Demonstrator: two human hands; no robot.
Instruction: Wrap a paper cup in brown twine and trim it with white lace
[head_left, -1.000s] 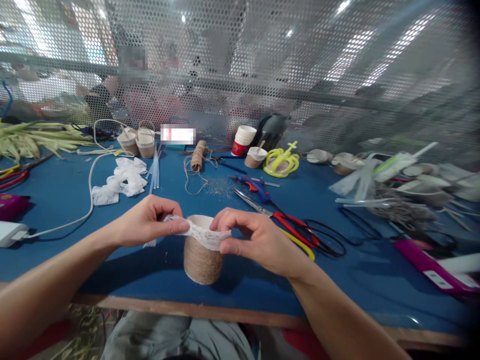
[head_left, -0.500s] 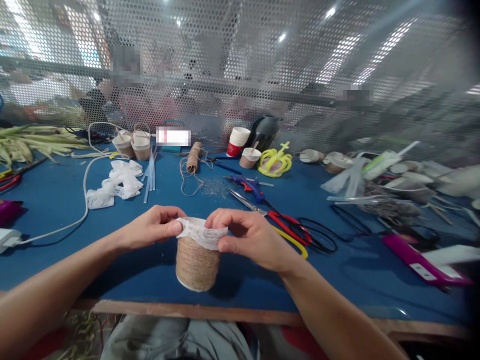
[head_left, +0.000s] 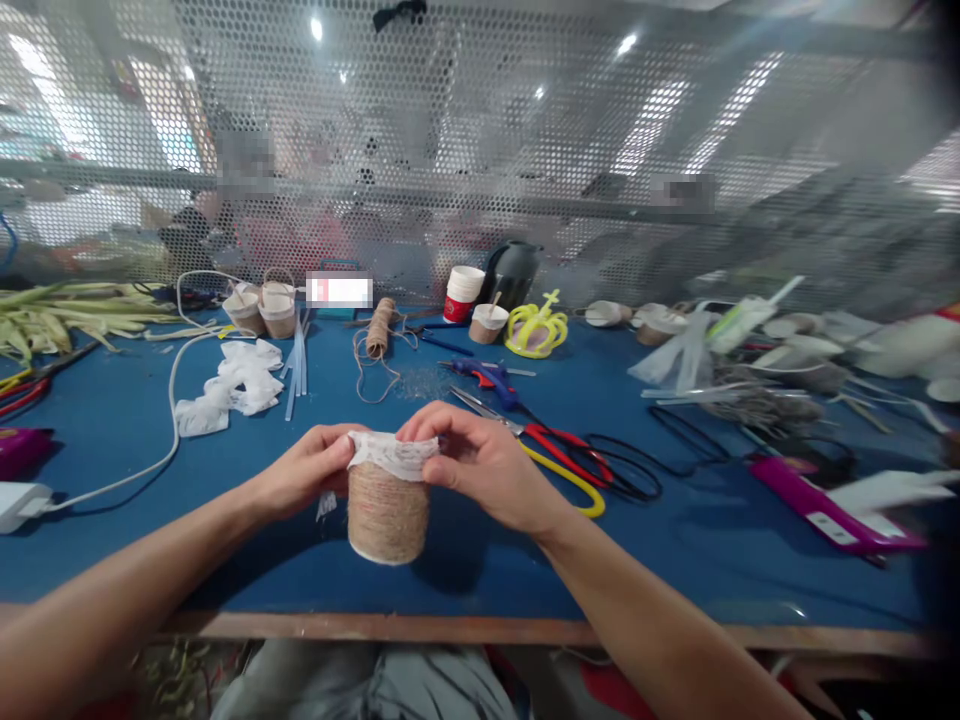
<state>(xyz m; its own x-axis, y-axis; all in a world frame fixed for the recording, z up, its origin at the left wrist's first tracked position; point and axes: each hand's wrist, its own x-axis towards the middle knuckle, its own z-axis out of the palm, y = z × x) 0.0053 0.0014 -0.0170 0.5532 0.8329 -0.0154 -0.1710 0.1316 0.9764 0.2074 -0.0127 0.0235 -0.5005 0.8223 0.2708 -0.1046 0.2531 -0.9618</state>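
Note:
Between my hands is a cup wrapped in brown twine (head_left: 388, 518), upright and slightly tilted, with a band of white lace (head_left: 386, 455) around its rim. My left hand (head_left: 311, 468) is closed at the rim's left side, thumb on the lace edge; its other fingers are partly hidden behind the cup. A loose white lace end (head_left: 326, 506) hangs below that hand. On the right side, my right hand (head_left: 480, 465) pinches the lace against the rim, its fingertips over the top edge and its thumb outside.
Beyond my hands lie scissors (head_left: 555, 450), a blue glue gun (head_left: 487, 380), a twine roll (head_left: 380, 328) and a yellow crown-shaped piece (head_left: 536, 328). More white lace (head_left: 236, 385) and clear glue sticks (head_left: 298, 370) are at left. A purple power strip (head_left: 806, 495) lies right.
The cup and both hands have shifted slightly left. My right hand has drawn the lace closer around the rim. A loose lace end now shows below my left hand.

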